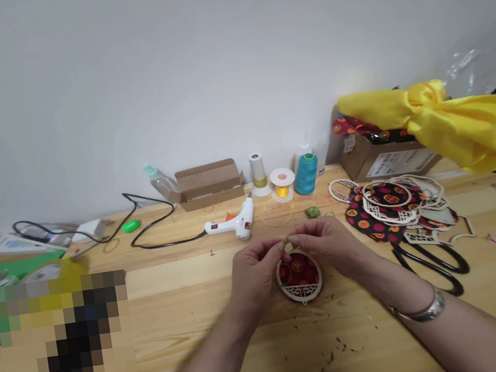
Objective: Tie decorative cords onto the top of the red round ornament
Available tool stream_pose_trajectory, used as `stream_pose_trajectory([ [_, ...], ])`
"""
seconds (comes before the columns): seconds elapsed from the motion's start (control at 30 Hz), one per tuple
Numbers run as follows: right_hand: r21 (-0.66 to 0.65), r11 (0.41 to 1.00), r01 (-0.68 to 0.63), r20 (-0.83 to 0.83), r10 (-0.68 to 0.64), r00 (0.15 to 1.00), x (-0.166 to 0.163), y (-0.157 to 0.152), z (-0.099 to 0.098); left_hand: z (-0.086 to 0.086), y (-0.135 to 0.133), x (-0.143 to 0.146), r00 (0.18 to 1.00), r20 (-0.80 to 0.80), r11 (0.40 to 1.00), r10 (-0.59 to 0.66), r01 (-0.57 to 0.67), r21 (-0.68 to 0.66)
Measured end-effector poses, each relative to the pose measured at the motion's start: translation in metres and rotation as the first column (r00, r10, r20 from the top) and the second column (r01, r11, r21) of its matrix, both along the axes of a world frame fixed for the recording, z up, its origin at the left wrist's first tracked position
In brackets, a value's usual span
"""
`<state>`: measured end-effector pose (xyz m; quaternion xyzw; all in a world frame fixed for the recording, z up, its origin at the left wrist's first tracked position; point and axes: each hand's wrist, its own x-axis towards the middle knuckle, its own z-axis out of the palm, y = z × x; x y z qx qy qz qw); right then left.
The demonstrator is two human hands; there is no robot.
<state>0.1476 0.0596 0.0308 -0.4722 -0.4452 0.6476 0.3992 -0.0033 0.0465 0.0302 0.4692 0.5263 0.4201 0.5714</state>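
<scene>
A round wooden ornament (301, 277) with red patterned fabric inside lies on the wooden table (192, 317). Both hands hover over its top edge. My left hand (256, 271) pinches with thumb and fingers closed on something small and thin, too small to name. My right hand (325, 243) pinches the same spot from the other side; its wrist wears a silver bracelet (425, 311). The fingertips of both hands almost meet above the ornament.
A white glue gun (237, 223) with a black cord lies behind the hands. Thread spools (305, 173) and an open carton (207, 184) stand by the wall. Right are wooden cutouts with fabric (389, 203), black scissors (434, 261), a box (385, 157), yellow cloth (460, 116).
</scene>
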Motion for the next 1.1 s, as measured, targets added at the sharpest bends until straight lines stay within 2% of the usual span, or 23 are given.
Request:
stream_pose_trajectory([
  [0.17, 0.042, 0.988, 0.146, 0.039, -0.148, 0.988, -0.0014, 0.0006, 0.0043, 0.0022, -0.0005, 0.0009, 1.000, 0.005, 1.000, -0.005, 0.005, -0.028],
  [0.27, 0.046, 0.984, 0.172, 0.021, -0.173, 0.985, -0.0017, 0.0008, 0.0047, 0.0028, -0.0008, 0.0009, 0.999, 0.035, 0.999, -0.012, 0.013, -0.051],
  [0.5, 0.069, 0.985, 0.156, 0.006, -0.157, 0.988, 0.0009, 0.0027, -0.0036, -0.0022, 0.0007, 0.0001, 0.982, 0.187, 0.986, 0.000, 0.031, -0.163],
  [0.63, 0.038, 0.990, 0.138, 0.003, -0.138, 0.990, -0.0001, 0.0016, -0.0040, -0.0024, 0.0006, -0.0001, 0.985, 0.173, 0.990, -0.020, 0.044, -0.136],
  [0.73, 0.086, 0.993, 0.081, 0.051, -0.085, 0.995, -0.0023, -0.0006, -0.0026, -0.0015, -0.0004, -0.0007, 0.988, 0.147, 0.994, -0.054, 0.067, -0.083],
  [0.93, 0.248, 0.965, 0.087, 0.199, -0.138, 0.970, -0.0032, -0.0015, -0.0012, 0.0007, -0.0020, 0.0008, 0.974, 0.205, 0.983, -0.098, 0.127, -0.135],
  [1.1, 0.269, 0.961, 0.060, 0.251, -0.130, 0.959, -0.0026, -0.0012, -0.0019, -0.0010, -0.0034, 0.0009, 0.962, 0.258, 0.978, -0.090, 0.134, -0.158],
])
